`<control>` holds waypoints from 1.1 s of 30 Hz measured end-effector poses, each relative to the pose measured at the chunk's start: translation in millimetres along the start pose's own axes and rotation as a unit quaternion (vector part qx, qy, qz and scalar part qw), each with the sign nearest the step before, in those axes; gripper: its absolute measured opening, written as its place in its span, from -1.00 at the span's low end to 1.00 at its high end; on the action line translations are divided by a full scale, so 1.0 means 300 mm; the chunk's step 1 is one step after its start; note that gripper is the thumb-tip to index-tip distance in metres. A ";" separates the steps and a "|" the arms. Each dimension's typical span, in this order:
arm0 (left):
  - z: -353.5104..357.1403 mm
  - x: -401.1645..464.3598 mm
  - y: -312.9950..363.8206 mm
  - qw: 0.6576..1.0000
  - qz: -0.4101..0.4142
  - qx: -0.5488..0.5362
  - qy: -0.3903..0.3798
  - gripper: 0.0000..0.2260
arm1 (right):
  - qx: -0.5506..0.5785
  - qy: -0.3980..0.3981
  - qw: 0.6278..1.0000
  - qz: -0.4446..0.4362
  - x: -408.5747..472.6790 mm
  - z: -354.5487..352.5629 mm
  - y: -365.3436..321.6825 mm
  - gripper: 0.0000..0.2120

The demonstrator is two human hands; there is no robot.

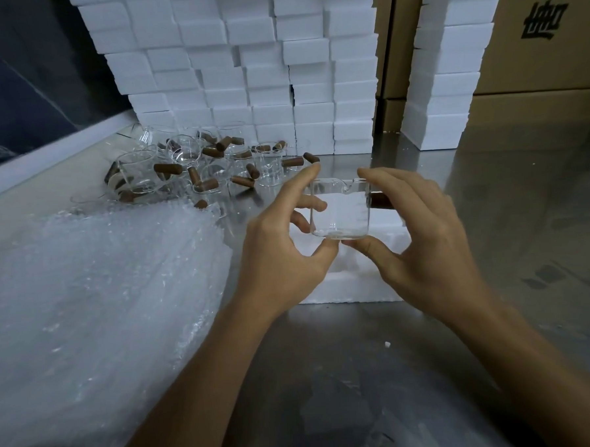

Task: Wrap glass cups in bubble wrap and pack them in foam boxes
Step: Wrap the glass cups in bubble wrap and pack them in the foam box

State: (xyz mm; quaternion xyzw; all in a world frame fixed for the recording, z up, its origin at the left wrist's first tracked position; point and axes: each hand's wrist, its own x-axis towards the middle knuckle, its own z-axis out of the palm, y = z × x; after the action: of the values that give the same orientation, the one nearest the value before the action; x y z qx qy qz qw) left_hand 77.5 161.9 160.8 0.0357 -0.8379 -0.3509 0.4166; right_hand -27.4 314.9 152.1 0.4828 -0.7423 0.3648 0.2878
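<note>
The left hand (281,254) and the right hand (421,240) together hold one bare glass cup (340,209), fingers curled round its rim and thumbs pinching under its base, just above the open foam box (351,288) on the desk (329,375). The cup is unwrapped, so the likely risk is smooth glass slipping from fingertip contact and dropping onto hard metal, or going into the box with no padding. Its brown handle (379,201), behind the right hand, could snag on the box wall. The cup is thin, clear and straight-sided with a small pour lip. The box is white, grainy and crumbly; a crumb (387,344) lies nearer than it. Left of the box lies the soft, dimpled bubble wrap (96,302); beyond it stand more cups (195,167), crowded and easily knocked.
</note>
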 end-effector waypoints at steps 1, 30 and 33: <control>-0.001 0.000 0.000 1.000 0.001 0.003 -0.003 -0.28 | 0.001 0.001 1.000 0.002 0.000 0.001 0.000 -0.34; -0.138 0.043 0.039 0.896 -0.173 0.384 0.140 -0.62 | 0.052 0.026 0.998 0.036 0.007 -0.029 -0.021 -0.36; -0.143 0.042 0.020 0.901 -0.167 0.375 0.141 -0.63 | 0.053 0.027 0.998 0.036 0.007 -0.029 -0.022 -0.37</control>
State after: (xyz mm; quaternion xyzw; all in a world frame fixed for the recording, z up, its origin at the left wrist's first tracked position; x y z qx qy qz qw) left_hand 101.7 137.8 190.5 0.3775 -0.8219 -0.0661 0.4215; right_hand -21.4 319.3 160.5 0.4600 -0.7308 0.4268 0.2686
